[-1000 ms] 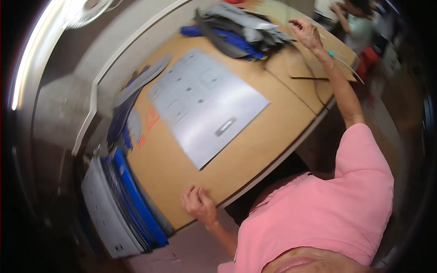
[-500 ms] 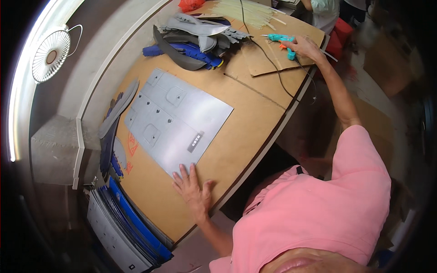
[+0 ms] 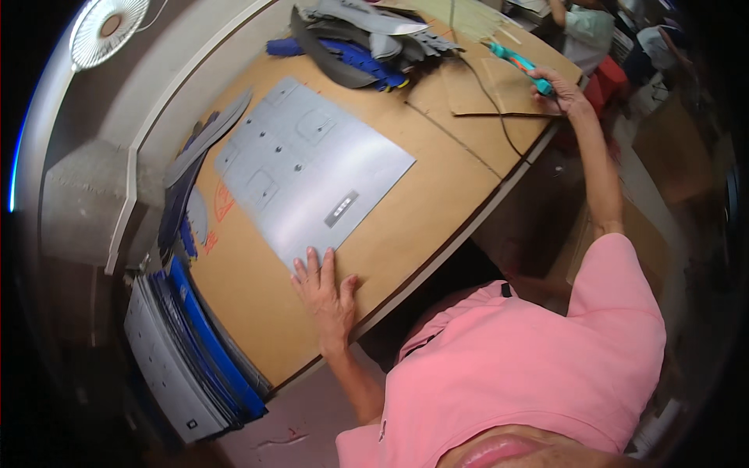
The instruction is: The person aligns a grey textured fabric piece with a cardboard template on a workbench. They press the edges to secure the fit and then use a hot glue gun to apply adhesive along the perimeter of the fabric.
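You see one view only, from the camera on your head, looking steeply down on the table (image 3: 437,210) from close above. Your pink-shirted chest fills the lower right, and fisheye bending curves the table's edges toward the dark rim.

Sheet (image 3: 312,171) lies on table (image 3: 437,210), fabric pile (image 3: 367,39) behind.
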A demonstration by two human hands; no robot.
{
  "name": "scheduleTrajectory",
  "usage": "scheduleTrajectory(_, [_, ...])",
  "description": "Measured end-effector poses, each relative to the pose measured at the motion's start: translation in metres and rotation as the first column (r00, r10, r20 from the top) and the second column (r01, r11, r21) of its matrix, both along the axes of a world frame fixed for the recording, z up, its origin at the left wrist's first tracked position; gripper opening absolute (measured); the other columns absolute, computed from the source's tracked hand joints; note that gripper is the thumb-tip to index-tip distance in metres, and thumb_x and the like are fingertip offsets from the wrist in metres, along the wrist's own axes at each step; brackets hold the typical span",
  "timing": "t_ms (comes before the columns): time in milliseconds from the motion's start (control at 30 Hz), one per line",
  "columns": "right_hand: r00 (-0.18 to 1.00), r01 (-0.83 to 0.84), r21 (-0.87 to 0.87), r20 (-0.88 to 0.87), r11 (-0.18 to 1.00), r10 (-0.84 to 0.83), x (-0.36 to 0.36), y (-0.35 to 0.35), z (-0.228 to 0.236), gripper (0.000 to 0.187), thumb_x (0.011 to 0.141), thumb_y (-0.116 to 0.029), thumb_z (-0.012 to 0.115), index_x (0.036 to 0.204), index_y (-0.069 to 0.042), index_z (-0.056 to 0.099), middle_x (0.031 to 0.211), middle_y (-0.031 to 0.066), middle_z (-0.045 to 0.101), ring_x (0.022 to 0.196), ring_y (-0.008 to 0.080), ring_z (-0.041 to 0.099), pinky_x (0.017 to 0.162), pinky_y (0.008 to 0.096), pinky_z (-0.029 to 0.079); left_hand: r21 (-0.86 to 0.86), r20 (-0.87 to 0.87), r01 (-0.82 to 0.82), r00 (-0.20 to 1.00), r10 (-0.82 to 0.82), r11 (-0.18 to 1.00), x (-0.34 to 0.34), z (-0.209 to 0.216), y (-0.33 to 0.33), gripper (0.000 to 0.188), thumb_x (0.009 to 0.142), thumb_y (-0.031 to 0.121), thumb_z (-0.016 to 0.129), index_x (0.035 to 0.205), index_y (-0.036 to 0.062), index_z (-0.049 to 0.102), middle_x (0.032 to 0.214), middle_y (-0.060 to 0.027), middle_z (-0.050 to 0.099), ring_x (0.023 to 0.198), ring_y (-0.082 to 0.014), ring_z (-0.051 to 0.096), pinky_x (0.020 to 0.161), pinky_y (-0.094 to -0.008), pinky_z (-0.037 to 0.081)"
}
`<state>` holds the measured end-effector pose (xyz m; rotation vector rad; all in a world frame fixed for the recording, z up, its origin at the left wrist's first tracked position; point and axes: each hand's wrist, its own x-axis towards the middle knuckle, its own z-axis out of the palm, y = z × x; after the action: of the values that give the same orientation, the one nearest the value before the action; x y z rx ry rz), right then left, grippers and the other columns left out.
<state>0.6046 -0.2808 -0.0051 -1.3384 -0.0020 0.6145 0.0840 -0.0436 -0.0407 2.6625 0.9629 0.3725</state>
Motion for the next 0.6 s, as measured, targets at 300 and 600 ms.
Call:
scheduleTrajectory(300, [0.942,-0.316,0.322,0.222,0.892,0.253,-0.107,0.044,0.02,0.033,0.086,-0.015,0.065,0.11,0.001,0.048,0.079,0.0052,0.055,0.065,0.0126,0.054,0.06,0.025,0.045,0.027,0.018,-0.012,1.0,0.012,1.0,0.002,0.007,-0.002,0.054,0.09,0.039,0.06,0.137,0.0147,0.051,0.15,-0.014,0.036,0.14,-0.0393,0.026,0.114,-0.0527,0.014])
scheduleTrajectory(600, [0.799,-0.6,0.345,0.305,0.722,0.518,-0.221,0.105,0.037,0.038,0.09,-0.02,0.061,0.119,0.0,0.047,0.085,0.0086,0.059,0.064,0.0122,0.052,0.06,0.0276,0.046,0.027,0.002,0.025,1.0,-0.025,0.999,0.005,0.01,-0.004,0.049,0.091,0.029,0.06,0.136,0.0137,0.051,0.149,-0.0143,0.038,0.139,-0.0412,0.027,0.115,-0.0497,0.017])
